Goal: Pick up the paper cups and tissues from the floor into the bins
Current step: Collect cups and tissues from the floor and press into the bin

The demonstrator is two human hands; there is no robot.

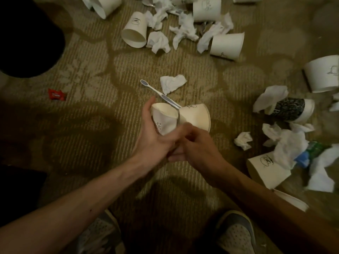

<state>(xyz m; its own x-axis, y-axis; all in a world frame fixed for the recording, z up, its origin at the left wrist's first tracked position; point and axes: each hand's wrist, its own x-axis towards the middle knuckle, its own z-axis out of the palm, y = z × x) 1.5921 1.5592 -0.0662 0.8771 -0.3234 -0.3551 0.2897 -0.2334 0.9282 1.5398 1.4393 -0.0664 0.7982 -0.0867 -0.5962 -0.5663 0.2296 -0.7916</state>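
Shoes [102, 233] are standing on the floor [82, 125]. Left hand [156, 142] is gripping a crumpled paper cup [165, 118] just above it; right hand [200, 145] is curling alongside, grasp unclear through blur. Collecting is underway, in my judgement; next, carrying it binward.

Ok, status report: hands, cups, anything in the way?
Left hand grips a crushed paper cup; right hand blurred, grip unclear. Second cup alongside. Toothbrush lies just beyond.
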